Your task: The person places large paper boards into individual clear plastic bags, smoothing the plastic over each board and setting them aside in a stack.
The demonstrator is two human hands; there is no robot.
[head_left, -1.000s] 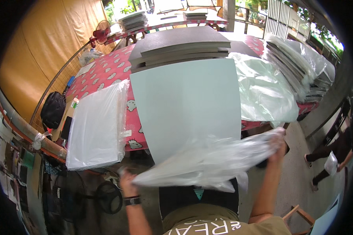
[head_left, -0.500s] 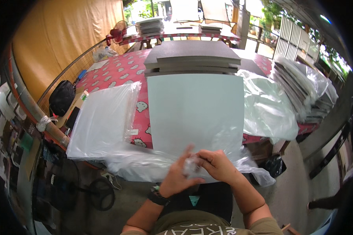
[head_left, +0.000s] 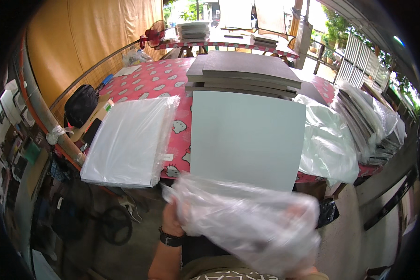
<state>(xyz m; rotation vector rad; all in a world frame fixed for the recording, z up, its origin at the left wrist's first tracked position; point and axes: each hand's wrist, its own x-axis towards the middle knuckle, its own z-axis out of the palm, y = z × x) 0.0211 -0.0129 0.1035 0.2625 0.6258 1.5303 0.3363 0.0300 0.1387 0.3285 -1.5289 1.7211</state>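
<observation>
A clear plastic bag (head_left: 247,219), crumpled and blurred by motion, is spread in front of my body. My left hand (head_left: 173,220), with a dark band on its wrist, is closed on the bag's left edge. My right hand (head_left: 297,212) shows only as a smeared patch through the plastic at the right; its fingers cannot be made out. Just beyond the bag lies a pale blue-green flat board (head_left: 247,140), and the bag overlaps its near edge.
Left of the board lies a plastic-wrapped pile of white sheets (head_left: 130,142). Dark grey boards (head_left: 247,70) are stacked behind it. Loose clear plastic (head_left: 329,144) and bagged boards (head_left: 354,119) lie right, on a pink patterned tablecloth (head_left: 149,77). A black backpack (head_left: 80,106) sits far left.
My hands were close together at the bunched plastic; now they are wide apart, with the bag stretched between them and raised off the table edge. The whole view has shifted slightly.
</observation>
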